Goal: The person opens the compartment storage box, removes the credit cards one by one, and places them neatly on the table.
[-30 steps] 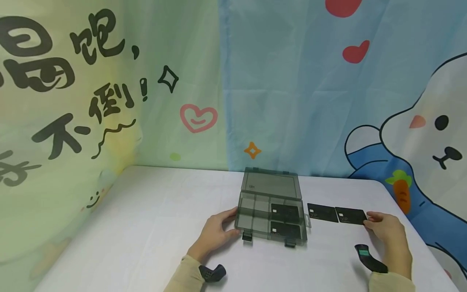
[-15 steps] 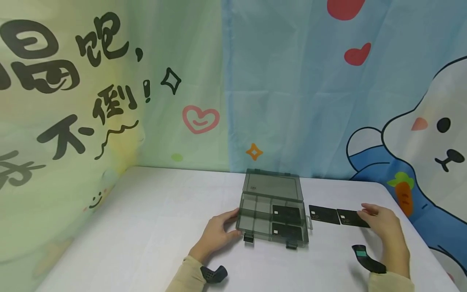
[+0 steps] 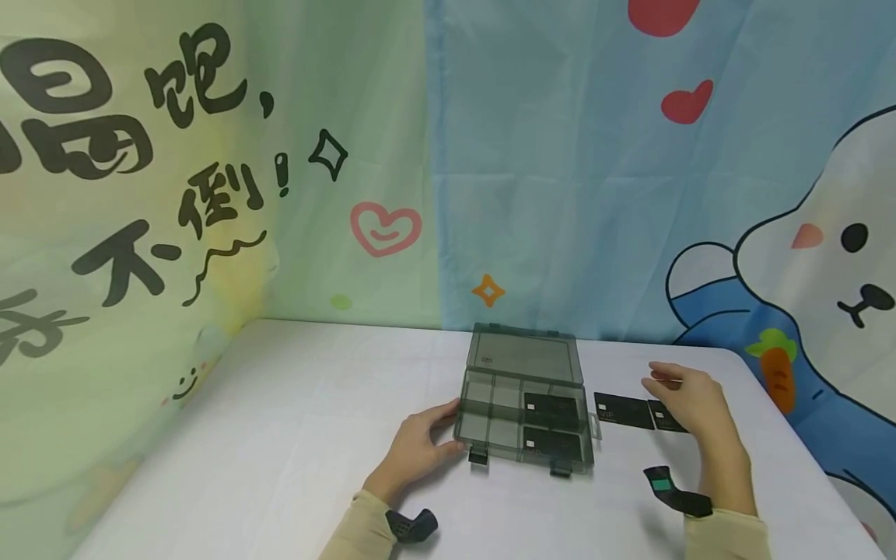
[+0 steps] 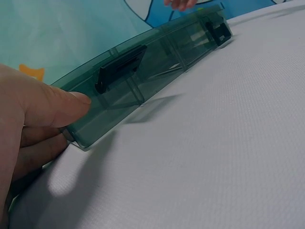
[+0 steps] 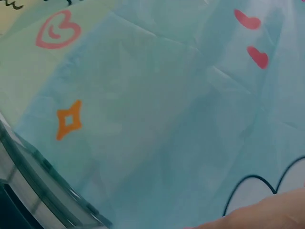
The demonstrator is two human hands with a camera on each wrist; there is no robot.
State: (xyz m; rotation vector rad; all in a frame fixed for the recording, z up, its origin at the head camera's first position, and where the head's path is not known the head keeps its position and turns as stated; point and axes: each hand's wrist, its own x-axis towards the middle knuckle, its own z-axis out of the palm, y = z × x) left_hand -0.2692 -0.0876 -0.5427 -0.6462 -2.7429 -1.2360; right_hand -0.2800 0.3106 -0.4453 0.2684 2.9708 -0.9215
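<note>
A translucent smoky-green compartment box (image 3: 484,446) stands with its lid raised. My left hand (image 3: 414,447) grips its front left corner; in the left wrist view the thumb (image 4: 71,107) presses the front wall while fingers tuck behind the corner. Two black cards, a rear card (image 3: 551,411) and a front card (image 3: 553,444), lie in the box's right compartments. To the right of the box, a left VIP card (image 3: 623,411) and a right VIP card (image 3: 667,418) lie end to end on the table. Above the right one hovers my right hand (image 3: 689,397), fingers loosely bent, nothing visible in them.
The white-covered table (image 3: 294,451) meets a printed cloth backdrop (image 3: 518,155) at the back. Two dark latches hang at the box's front, including the left latch (image 3: 478,454). A small handle (image 3: 596,427) juts from its right side.
My right hand has left the right end of the right VIP card, risen and moved left over it. Both table cards stay put. My left hand keeps its hold on the box.
</note>
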